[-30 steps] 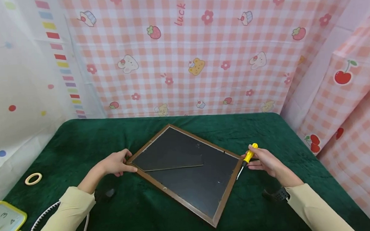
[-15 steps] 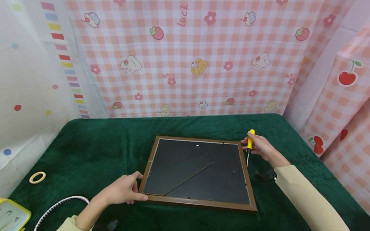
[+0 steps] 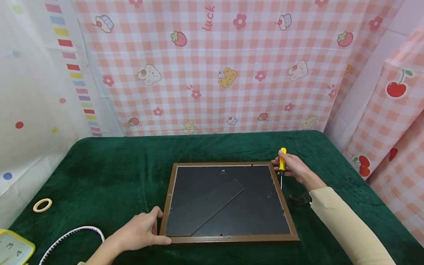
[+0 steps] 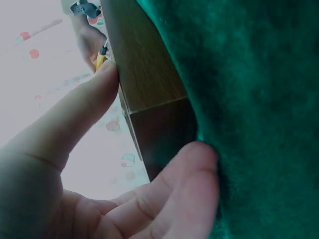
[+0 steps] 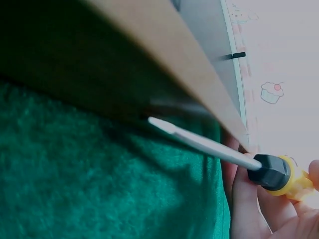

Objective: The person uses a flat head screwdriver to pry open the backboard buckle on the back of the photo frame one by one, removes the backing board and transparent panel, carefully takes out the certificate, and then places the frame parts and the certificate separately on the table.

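A brown picture frame (image 3: pixel 233 238) lies back side up on the green cloth, its dark backing board (image 3: pixel 207 199) and folded stand strip (image 3: pixel 218 211) showing. At its near left corner, my left hand (image 3: pixel 140 230) grips the frame. In the left wrist view the thumb (image 4: pixel 102 87) lies on the upper edge and the fingertips (image 4: pixel 194 159) reach the lower side. My right hand (image 3: pixel 295 168) holds a yellow-handled screwdriver (image 3: pixel 282 161) at the far right corner, fingers against the frame. Its shaft (image 5: pixel 209 145) points down beside the frame's outer side in the right wrist view.
On the left of the green cloth (image 3: pixel 105 183) lie a wooden ring (image 3: pixel 42 205), a yellow clock (image 3: pixel 10 248) and a white-and-dark curved band (image 3: pixel 66 234). A pink checked curtain (image 3: pixel 210 89) hangs behind the table. A small black tab (image 5: pixel 239 55) sticks out at the frame's inner edge.
Both hands have turned the frame from a diamond-like slant to nearly square with the table's edge. The left hand has come nearer and the right hand has gone farther off, still holding the screwdriver.
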A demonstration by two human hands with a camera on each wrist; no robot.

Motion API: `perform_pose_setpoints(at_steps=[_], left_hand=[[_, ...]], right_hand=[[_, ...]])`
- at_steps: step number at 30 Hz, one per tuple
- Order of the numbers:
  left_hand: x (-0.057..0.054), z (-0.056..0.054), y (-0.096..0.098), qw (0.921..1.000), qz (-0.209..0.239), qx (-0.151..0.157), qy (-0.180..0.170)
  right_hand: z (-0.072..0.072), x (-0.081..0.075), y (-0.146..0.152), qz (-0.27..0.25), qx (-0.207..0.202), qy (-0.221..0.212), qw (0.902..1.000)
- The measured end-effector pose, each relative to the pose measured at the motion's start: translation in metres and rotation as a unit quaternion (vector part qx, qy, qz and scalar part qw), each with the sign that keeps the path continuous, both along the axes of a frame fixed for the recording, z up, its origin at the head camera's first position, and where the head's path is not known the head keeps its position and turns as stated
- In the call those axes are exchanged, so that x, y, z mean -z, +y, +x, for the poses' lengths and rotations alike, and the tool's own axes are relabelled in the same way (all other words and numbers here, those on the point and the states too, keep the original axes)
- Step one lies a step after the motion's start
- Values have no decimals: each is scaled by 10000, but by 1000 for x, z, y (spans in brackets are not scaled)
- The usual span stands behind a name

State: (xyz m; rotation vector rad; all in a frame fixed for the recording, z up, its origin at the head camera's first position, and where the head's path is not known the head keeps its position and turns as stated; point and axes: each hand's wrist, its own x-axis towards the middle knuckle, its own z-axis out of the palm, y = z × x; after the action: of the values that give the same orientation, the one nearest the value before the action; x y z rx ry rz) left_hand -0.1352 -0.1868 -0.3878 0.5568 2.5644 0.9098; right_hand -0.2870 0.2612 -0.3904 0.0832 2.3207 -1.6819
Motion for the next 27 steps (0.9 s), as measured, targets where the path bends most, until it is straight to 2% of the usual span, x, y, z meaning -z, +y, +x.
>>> perform_pose_setpoints(at_steps=[6,12,16,22,27], left_hand=[[1,3,1,9997,-165,31,168],[1,-1,-2,10000,-80,35,-23],[1,-2,-4,9998,60,135,-90],[1,-5,-5,9994,142,156,-284],[1,-6,-4,9993,137,180,-295]], right_hand=[[-1,2,-2,66,7,41,10000],[3,0,0,-67,53,117,9999],[14,-6,9,-357,171,256,9989],[34,-14,39,-684,347,451,9960],[48,-14,66,-1140,805,568,9886]])
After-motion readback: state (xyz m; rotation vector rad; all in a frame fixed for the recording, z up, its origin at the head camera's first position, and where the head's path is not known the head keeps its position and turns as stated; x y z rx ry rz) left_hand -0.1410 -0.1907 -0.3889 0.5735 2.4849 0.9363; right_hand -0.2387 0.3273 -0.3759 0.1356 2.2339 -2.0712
